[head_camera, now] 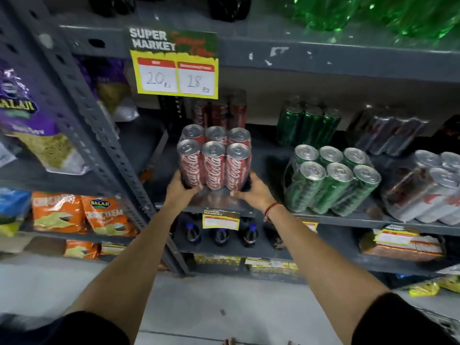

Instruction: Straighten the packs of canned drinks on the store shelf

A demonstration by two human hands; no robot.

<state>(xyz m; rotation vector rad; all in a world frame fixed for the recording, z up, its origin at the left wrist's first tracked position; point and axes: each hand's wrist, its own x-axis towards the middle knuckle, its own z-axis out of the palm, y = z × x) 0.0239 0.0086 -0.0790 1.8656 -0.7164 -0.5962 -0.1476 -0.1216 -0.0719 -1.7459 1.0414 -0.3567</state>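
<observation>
Both hands, left hand (pixel 179 186) and right hand (pixel 251 189), clasp the red Coca-Cola six-pack (pixel 214 159) at the shelf (pixel 323 216) front, seemingly squared, while the green can pack (pixel 331 181) and silver can pack (pixel 430 188) sit skewed.

The grey metal shelf (pixel 323 216) carries shrink-wrapped six-packs of cans. Toward its left end, at the front edge, stands the red cola pack (pixel 214 161), with another red pack (pixel 220 113) behind it near the back. To the right, a green pack (pixel 331 180) leans at the front edge and a second green pack (pixel 308 125) stands further back. At the right end lie a silver pack (pixel 433 190) in front and a dark pack (pixel 388 135) behind.
</observation>
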